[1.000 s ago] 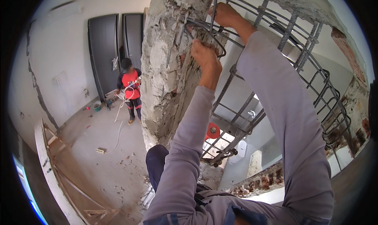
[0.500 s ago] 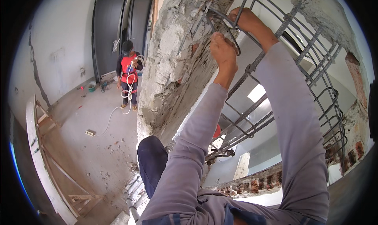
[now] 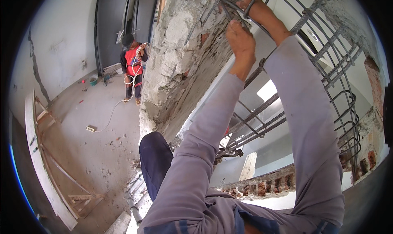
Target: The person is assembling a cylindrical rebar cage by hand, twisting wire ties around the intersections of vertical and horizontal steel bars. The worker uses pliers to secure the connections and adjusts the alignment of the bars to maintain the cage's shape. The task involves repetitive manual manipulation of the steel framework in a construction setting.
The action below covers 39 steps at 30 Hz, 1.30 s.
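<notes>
Both my arms, in grey sleeves, reach up to a cage of steel reinforcing bars (image 3: 327, 62) beside a broken concrete column (image 3: 180, 58). My left hand (image 3: 240, 39) is closed around a bent steel stirrup loop (image 3: 229, 6) near the top of the column. My right hand (image 3: 256, 9) grips the same loop a little higher and to the right. Where the fingers meet the bar is partly hidden.
A person in a red vest (image 3: 132, 68) stands on the floor below by dark double doors (image 3: 123, 25), coiling a white cable (image 3: 114, 111). A wooden frame (image 3: 53, 164) lies at the left. Exposed brickwork (image 3: 262, 187) runs under the bars. My knee (image 3: 153, 160) rests near a scaffold pipe (image 3: 132, 199).
The view has swung so the column and bars sit higher and larger. Both hands stay on the stirrup loop, shifted slightly up and right. The person below has stayed by the doors.
</notes>
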Each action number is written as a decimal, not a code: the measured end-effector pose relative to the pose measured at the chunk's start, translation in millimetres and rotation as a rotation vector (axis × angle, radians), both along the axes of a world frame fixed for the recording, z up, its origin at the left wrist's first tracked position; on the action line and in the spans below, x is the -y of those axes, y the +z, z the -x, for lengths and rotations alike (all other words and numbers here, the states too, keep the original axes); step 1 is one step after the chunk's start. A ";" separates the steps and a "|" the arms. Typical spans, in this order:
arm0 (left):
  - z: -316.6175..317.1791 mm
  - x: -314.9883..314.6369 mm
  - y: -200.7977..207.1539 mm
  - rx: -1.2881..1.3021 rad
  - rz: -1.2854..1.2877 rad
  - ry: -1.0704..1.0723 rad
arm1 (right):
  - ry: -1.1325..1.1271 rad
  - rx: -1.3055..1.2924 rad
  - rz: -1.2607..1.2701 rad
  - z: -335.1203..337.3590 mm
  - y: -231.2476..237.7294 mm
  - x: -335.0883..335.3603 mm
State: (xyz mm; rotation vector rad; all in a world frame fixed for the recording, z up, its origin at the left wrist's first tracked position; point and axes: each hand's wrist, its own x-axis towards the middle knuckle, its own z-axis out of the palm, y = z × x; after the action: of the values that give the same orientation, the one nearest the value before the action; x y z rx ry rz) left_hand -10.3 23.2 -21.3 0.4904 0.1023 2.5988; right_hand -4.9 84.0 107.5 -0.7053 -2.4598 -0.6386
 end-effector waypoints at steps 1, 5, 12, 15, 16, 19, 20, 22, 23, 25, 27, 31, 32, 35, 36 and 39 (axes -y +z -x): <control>4.1 -0.8 -2.2 0.005 -0.004 -0.017 | 0.019 0.005 -0.031 4.0 1.9 6.1; 8.4 11.7 -9.3 0.077 -0.028 -0.117 | -0.066 -0.007 0.001 8.9 -5.3 26.6; -1.4 27.7 17.3 0.191 -0.115 -0.291 | -0.181 -0.045 0.054 4.3 -6.0 36.1; 4.7 28.0 6.3 0.142 -0.023 -0.273 | -0.180 -0.066 0.042 4.0 -9.8 39.5; 9.3 26.3 -1.7 0.073 -0.022 -0.221 | -0.231 -0.060 0.078 9.2 -9.5 45.2; 17.1 23.4 -16.6 -0.036 -0.019 -0.226 | -0.098 -0.080 -0.054 3.0 -11.4 37.1; 21.3 24.1 -21.4 -0.046 -0.012 -0.250 | -0.071 -0.090 -0.048 1.7 -14.7 36.9; 32.1 23.7 -26.2 -0.096 -0.073 -0.337 | 0.009 -0.137 -0.100 -2.9 -16.1 32.9; 39.5 24.0 -28.7 -0.119 -0.105 -0.373 | 0.057 -0.159 -0.126 -0.4 -15.9 36.1; 48.5 26.2 -36.9 -0.142 -0.078 -0.391 | -0.058 -0.100 -0.061 1.3 -15.1 42.6; 48.7 29.4 -35.0 -0.140 -0.065 -0.400 | -0.156 -0.025 -0.027 0.8 -10.5 48.9; 30.8 26.4 -18.9 -0.010 -0.081 -0.373 | -0.243 0.061 -0.005 3.8 -5.6 56.2; 27.1 24.6 -13.4 0.039 -0.092 -0.360 | -0.249 0.057 0.001 5.2 -5.5 56.1; 24.3 21.5 -3.7 0.108 -0.122 -0.380 | -0.262 0.032 0.023 6.6 -6.1 53.5; 25.2 21.1 -4.0 0.099 -0.107 -0.393 | -0.215 0.006 0.001 4.6 -7.0 50.7; 32.0 18.2 -13.3 0.040 -0.065 -0.393 | -0.119 -0.044 -0.050 -0.7 -12.0 45.5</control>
State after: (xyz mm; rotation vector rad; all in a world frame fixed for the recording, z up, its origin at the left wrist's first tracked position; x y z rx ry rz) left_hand -42.3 4.9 -34.7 0.4317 -0.0848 2.2299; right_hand -4.2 38.5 95.5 -0.8411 -2.3670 -0.7193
